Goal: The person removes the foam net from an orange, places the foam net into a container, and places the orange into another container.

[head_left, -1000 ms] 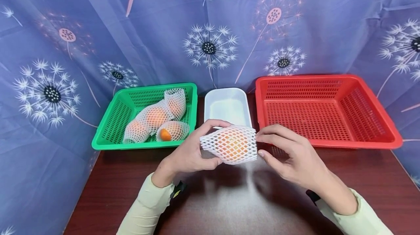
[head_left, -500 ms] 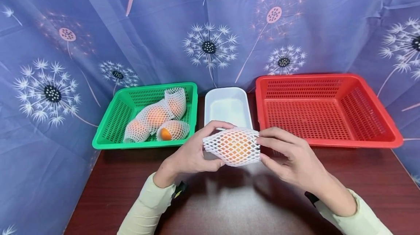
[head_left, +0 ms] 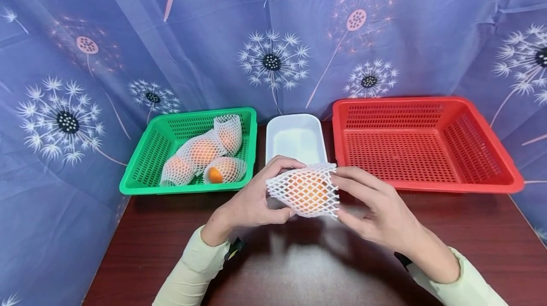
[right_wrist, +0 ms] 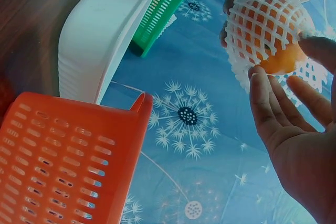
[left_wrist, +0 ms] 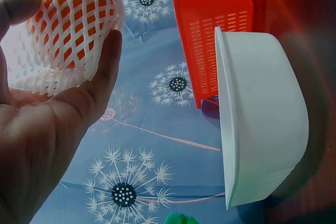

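Observation:
An orange (head_left: 314,191) in a white foam net sleeve (head_left: 284,185) is held in front of the white tray. My left hand (head_left: 249,199) grips it from the left, thumb below and fingers behind. At the sleeve's right end, my right hand (head_left: 380,206) holds the net's edge between fingers above and thumb below. In the right wrist view, part of the bare orange (right_wrist: 283,60) shows through the sleeve's open end. The left wrist view shows the netted side of the orange (left_wrist: 79,19) between thumb and fingers.
A green basket (head_left: 253,140) at left contains several netted oranges (head_left: 202,151). The white tray (head_left: 295,142) stands at the middle back, beside a red basket (head_left: 427,186) at right. All stand on a dark wooden table (head_left: 141,249), before a blue dandelion-print curtain (head_left: 205,35).
The right fingers have come onto the sleeve's right edge, and that end is now spread wider. Both hands and the orange have shifted only slightly. The baskets and tray have stayed put.

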`<action>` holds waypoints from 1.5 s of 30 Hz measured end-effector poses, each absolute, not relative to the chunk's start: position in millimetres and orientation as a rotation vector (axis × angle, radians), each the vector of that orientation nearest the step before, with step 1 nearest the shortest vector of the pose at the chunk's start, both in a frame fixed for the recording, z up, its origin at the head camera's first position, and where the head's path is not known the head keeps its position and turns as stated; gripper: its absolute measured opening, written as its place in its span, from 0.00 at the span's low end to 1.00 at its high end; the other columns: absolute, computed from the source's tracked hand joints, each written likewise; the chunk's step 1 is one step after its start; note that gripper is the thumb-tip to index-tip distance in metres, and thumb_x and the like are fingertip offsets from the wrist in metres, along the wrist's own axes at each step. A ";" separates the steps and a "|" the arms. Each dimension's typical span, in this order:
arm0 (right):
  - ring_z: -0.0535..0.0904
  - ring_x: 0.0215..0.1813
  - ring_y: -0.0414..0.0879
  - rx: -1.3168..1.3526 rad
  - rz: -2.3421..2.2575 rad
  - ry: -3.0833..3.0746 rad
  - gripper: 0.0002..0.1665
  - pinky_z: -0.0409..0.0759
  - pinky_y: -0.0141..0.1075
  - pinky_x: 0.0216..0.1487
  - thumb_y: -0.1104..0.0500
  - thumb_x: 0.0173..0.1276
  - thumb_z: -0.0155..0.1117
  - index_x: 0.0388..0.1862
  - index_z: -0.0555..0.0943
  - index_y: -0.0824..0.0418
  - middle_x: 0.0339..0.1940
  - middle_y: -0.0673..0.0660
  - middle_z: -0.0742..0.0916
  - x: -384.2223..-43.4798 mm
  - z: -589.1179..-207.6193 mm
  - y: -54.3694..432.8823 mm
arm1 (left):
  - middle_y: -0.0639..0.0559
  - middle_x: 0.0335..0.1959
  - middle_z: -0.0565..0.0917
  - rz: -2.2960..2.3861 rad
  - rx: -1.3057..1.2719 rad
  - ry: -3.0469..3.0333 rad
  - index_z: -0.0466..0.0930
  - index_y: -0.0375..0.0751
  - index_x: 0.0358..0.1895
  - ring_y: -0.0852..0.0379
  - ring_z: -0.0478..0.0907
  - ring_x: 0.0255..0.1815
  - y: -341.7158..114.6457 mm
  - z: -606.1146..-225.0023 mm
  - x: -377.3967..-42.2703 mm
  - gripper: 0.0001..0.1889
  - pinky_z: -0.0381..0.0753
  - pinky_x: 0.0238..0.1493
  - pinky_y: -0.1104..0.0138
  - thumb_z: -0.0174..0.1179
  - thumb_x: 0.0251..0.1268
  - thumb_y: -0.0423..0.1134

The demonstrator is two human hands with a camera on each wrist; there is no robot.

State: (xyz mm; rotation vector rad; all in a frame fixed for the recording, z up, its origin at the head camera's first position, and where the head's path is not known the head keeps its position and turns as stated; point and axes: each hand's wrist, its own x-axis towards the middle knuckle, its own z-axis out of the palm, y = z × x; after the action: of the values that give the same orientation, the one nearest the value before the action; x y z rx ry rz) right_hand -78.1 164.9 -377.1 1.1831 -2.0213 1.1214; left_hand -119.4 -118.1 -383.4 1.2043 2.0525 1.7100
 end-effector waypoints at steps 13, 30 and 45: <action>0.81 0.59 0.52 1.160 1.069 -2.087 0.38 0.71 0.27 0.70 0.64 0.46 0.73 0.62 0.82 0.69 0.63 0.66 0.82 -78.4 -383.3 164.9 | 0.50 0.65 0.76 1.738 1.097 1.996 0.64 0.51 0.73 0.47 0.78 0.60 -113.8 -385.7 -114.7 0.41 0.85 0.58 0.59 0.75 0.60 0.29; 0.78 0.62 0.53 1.156 1.043 -2.149 0.42 0.67 0.30 0.74 0.60 0.45 0.78 0.64 0.80 0.68 0.64 0.64 0.80 -76.3 -384.4 160.5 | 0.51 0.62 0.78 1.688 1.084 2.103 0.64 0.51 0.71 0.50 0.79 0.59 -106.6 -387.3 -108.4 0.40 0.83 0.58 0.62 0.78 0.59 0.35; 0.77 0.59 0.50 1.116 0.981 -2.245 0.42 0.68 0.27 0.66 0.59 0.39 0.77 0.58 0.78 0.67 0.62 0.60 0.79 -72.8 -388.1 158.5 | 0.51 0.59 0.79 1.644 1.181 2.124 0.64 0.49 0.71 0.53 0.80 0.57 -104.5 -388.9 -106.4 0.36 0.82 0.59 0.62 0.72 0.62 0.37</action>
State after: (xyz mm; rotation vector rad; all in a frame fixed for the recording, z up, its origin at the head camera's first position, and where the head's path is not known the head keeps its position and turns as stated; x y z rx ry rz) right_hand -72.8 158.5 -388.1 1.1164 -2.2447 0.9811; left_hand -106.4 -104.5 -388.9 1.1813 2.1239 1.6440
